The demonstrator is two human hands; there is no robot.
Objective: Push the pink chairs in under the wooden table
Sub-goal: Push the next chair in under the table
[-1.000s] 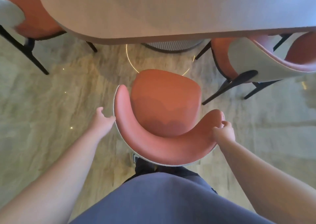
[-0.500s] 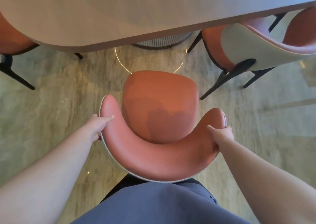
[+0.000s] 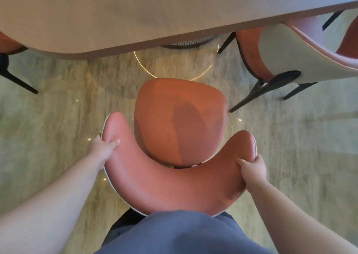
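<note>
A pink chair (image 3: 180, 122) with a curved backrest stands right in front of me, its seat facing the wooden table (image 3: 135, 15). The seat's front edge lies a short way off the table's near edge, with bare floor between. My left hand (image 3: 103, 147) grips the left end of the backrest, thumb on the inner face. My right hand (image 3: 253, 168) grips the right end in the same way.
A second pink chair (image 3: 290, 54) with a pale back shell and black legs stands at the right, partly under the table. A third chair (image 3: 9, 46) shows at the far left. The table's ribbed round base (image 3: 189, 43) sits behind the seat. Pale stone floor (image 3: 58, 118) surrounds everything.
My left hand reached the backrest's left end and closed round it. The right hand kept its hold. The table edge has come closer in view.
</note>
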